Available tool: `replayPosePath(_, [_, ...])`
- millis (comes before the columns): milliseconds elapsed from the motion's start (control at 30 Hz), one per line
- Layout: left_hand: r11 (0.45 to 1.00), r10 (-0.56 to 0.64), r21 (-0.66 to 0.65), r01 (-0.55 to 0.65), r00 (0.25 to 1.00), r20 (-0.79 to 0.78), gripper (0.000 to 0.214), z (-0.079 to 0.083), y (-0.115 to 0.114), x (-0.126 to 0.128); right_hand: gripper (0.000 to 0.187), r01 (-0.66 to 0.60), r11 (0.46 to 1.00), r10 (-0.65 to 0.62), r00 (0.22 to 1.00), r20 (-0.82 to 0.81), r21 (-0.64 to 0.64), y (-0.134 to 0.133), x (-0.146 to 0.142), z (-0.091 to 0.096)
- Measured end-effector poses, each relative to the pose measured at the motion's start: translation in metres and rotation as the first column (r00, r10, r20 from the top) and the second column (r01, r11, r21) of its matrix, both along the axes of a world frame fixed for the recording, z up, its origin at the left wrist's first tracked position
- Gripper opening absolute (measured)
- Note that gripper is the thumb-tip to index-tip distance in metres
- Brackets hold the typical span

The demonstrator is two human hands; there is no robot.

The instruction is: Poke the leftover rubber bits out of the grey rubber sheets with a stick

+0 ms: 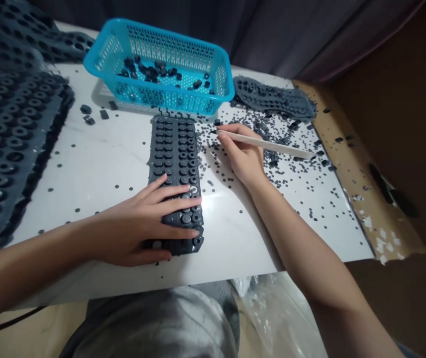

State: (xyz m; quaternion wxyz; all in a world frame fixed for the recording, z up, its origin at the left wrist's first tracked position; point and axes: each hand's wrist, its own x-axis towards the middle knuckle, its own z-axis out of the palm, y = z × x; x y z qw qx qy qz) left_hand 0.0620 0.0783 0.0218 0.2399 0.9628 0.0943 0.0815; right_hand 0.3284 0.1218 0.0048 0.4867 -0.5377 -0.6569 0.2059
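Observation:
My left hand (160, 214) lies flat with its fingers spread over the near half of a dark rubber sheet (173, 149) studded with rows of round knobs. Some knobs along its right side show open centres. In my right hand (245, 151) is a slim white pen-like stick with a dark pointed tip (280, 147), gripped between thumb and fingers close to the tip. That tip points left, a little right of the sheet's far half and apart from it. Small dark discs (216, 161) lie scattered on the white tabletop under and around my right hand.
A blue basket (160, 102) holding several small black pieces stands behind the sheet. Larger moulded rubber sheets (7, 139) lie at the left. Another dark sheet (276, 97) rests at the back right. Loose black pieces (104, 114) and white scraps (384, 241) lie about.

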Motion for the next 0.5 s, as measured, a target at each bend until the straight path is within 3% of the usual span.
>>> replayPosePath(500, [0.999,-0.031,-0.029,0.031,0.999,0.012,0.039,0.0004,0.0018,-0.0003,0.023,0.008,1.000,-0.009,0.999,0.031,0.021,0.0008,0.0013,-0.0025])
